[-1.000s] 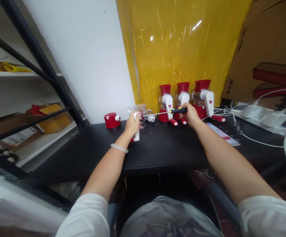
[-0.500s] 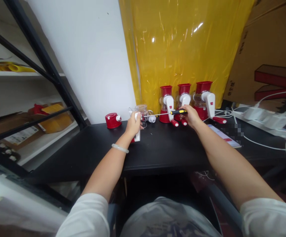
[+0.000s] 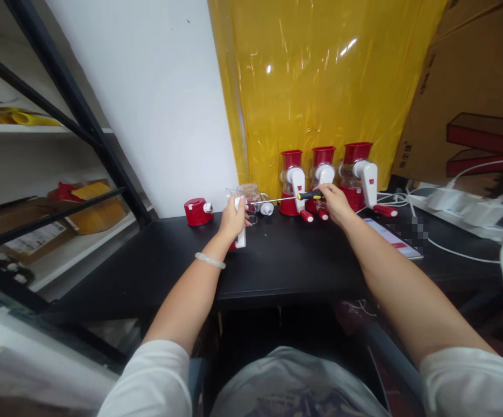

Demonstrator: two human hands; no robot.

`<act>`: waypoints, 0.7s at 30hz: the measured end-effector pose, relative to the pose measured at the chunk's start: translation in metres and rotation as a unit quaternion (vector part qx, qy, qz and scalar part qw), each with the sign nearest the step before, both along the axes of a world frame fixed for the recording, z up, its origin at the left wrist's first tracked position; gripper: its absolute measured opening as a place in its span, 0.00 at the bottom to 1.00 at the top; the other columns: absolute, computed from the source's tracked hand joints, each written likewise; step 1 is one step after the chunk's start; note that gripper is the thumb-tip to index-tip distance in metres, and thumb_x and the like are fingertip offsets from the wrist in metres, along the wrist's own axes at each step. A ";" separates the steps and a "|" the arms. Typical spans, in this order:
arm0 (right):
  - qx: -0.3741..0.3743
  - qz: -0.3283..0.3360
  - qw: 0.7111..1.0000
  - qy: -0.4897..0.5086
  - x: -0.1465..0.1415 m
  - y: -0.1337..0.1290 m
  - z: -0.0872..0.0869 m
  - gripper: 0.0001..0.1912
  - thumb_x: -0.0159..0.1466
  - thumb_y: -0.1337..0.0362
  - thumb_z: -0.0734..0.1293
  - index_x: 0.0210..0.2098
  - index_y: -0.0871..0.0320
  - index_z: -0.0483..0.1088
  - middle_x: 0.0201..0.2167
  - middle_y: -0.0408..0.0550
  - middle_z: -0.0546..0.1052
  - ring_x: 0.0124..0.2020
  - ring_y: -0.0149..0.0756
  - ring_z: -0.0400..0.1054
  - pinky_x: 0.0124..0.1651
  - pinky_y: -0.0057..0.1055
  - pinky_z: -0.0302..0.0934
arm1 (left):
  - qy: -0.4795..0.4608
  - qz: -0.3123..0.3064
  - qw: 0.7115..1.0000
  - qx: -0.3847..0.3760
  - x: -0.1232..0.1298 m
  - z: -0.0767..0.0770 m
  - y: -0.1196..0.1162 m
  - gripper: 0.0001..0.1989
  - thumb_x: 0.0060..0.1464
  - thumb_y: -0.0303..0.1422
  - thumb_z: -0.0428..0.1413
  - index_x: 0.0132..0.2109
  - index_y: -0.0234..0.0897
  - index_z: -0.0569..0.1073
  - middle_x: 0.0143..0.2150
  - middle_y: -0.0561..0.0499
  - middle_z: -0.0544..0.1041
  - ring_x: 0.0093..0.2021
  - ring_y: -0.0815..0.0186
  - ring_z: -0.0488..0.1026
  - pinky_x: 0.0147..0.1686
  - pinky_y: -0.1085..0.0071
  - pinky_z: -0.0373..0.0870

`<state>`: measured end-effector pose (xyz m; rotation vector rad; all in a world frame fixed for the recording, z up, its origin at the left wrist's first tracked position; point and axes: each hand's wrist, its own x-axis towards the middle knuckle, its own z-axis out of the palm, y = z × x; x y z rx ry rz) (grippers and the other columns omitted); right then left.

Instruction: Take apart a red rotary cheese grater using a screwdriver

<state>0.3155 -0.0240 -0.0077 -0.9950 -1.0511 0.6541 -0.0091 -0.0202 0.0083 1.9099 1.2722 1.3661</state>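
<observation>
My left hand [image 3: 233, 218] is closed around a white crank handle [image 3: 241, 236] with a red grip at its lower end, held just above the black table. In my right hand [image 3: 335, 202] is a screwdriver [image 3: 310, 196] with a black and yellow handle, gripped by the fingertips. Its long shaft lies nearly level and points left, the tip reaching the crank handle by my left fingers; the exact contact is hidden. Behind my left hand sit a clear plastic housing [image 3: 248, 190] and a white part [image 3: 267, 208]. A red base [image 3: 198, 212] stands to the left.
Three red and white rotary graters [image 3: 292, 174] stand along the back, before a yellow plastic sheet [image 3: 321, 75]. A phone or tablet [image 3: 393, 238] lies at right, near a white power strip [image 3: 469, 213] with cables. Shelves with boxes [image 3: 99, 214] are at far left.
The screwdriver handle and my right hand have shifted very slightly left. My left hand keeps its hold on the crank handle; the rest looks the same.
</observation>
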 end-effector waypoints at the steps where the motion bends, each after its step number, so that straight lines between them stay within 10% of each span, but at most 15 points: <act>1: -0.004 0.002 1.000 0.020 -0.001 -0.001 0.001 0.19 0.55 0.47 0.76 0.32 0.54 0.73 0.27 0.42 0.76 0.24 0.29 0.68 0.24 0.25 0.61 | 0.000 -0.001 1.000 -0.001 0.000 0.000 0.000 0.17 0.76 0.45 0.46 0.54 0.38 0.70 0.25 0.58 0.73 0.20 0.67 0.77 0.24 0.73 0.71; 21: -0.002 -0.086 0.995 -0.044 -0.003 -0.010 0.001 0.26 0.64 0.36 0.68 0.30 0.54 0.73 0.14 0.40 0.65 0.14 0.32 0.55 0.17 0.29 0.47 | 0.020 -0.009 1.000 -0.011 0.002 -0.001 -0.001 0.19 0.76 0.47 0.46 0.57 0.38 0.71 0.26 0.57 0.75 0.21 0.67 0.76 0.25 0.72 0.72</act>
